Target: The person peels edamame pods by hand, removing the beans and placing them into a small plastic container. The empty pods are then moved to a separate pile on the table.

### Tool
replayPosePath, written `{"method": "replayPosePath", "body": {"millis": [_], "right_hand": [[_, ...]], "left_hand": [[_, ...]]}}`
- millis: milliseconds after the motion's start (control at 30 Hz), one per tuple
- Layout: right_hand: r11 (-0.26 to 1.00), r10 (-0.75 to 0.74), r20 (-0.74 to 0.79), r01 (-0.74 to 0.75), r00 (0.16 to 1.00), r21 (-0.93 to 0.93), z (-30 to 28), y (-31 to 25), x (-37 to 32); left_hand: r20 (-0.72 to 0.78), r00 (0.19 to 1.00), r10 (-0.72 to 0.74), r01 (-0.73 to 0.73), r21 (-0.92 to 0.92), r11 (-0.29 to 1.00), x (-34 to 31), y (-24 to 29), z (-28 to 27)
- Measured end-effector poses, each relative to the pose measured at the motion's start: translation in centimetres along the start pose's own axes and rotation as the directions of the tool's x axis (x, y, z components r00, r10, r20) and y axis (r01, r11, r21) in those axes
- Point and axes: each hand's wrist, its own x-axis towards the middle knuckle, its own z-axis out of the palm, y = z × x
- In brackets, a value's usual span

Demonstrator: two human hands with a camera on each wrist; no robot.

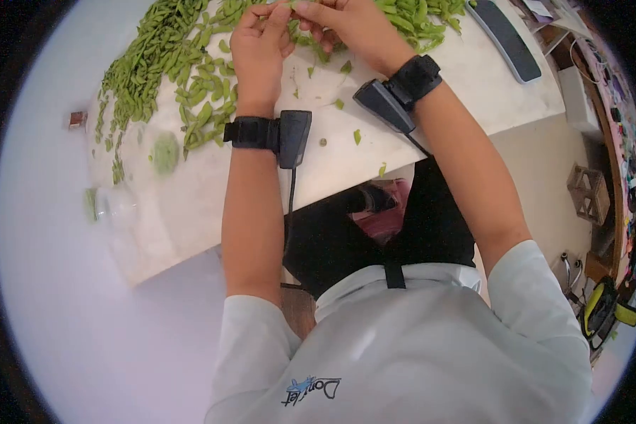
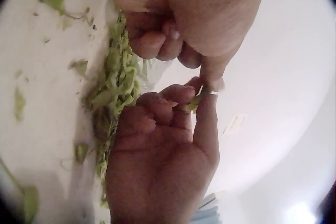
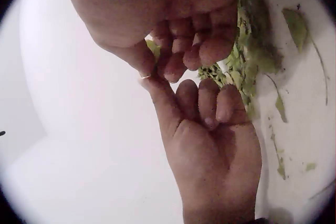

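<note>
My left hand (image 1: 256, 63) and right hand (image 1: 364, 32) meet at the table's far side, fingertips together around a small green pod (image 1: 294, 5). In the left wrist view the pod (image 2: 195, 103) lies between the right hand's (image 2: 163, 166) thumb and fingers; the left hand's (image 2: 194, 14) thumb and finger pinch at its end. From the right wrist, part of the pod (image 3: 153, 48) shows beside the right thumb, the rest hidden by fingers. The other fingers of both hands are curled. Green pods (image 1: 148, 67) are heaped left of the hands, and more pods (image 1: 420, 18) lie to their right.
A phone (image 1: 505, 41) lies at the right of the white table (image 1: 212, 205). Leaf scraps (image 1: 357, 136) are scattered near the front edge. A clear, blurred object (image 1: 120, 208) with a green end is at the left. A wooden crate (image 1: 588, 192) stands beyond the table, at right.
</note>
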Motion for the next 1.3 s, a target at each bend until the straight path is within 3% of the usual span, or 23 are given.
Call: {"method": "replayPosePath", "body": {"millis": [100,233,367,500,700,800,933,1300], "right_hand": [[0.998,0.007,0.029,-0.008,1.0,0.054,-0.1,-0.1,0.2],[0.997,-0.005,0.054,0.001,0.999,0.074,-0.4,0.6,0.4],[0.983,0.049,0.063,-0.059,0.997,0.172,-0.3,0.8,0.4],[0.992,-0.027,0.058,0.02,0.998,0.124,0.0,0.5,0.2],[0.964,0.006,0.132,-0.041,0.991,0.263,-0.5,0.8,0.2],[0.971,0.008,0.117,-0.035,0.993,0.236,-0.3,1.1,0.3],[0.993,-0.063,0.097,0.053,0.993,0.102,0.1,0.8,0.0],[0.988,-0.026,0.107,0.009,0.994,0.155,0.0,1.5,0.4]], "left_hand": [[0.021,1.0,-0.011,0.012,-0.04,0.999,0.2,-0.5,-0.1],[0.138,0.984,0.112,-0.112,-0.004,0.994,-0.4,0.9,0.2],[0.166,0.978,0.127,-0.14,0.068,0.988,-0.5,0.9,0.2],[0.226,0.972,0.063,-0.1,0.156,0.983,-0.2,0.6,-0.7],[0.298,0.948,0.113,-0.176,0.195,0.965,-0.3,0.5,-0.5],[0.271,0.961,0.056,-0.096,0.14,0.986,0.0,0.1,-0.6],[0.258,0.964,0.064,-0.099,0.124,0.987,0.0,-0.2,-1.1],[0.173,0.985,0.017,-0.042,0.142,0.989,0.2,-0.4,-1.0]]}}
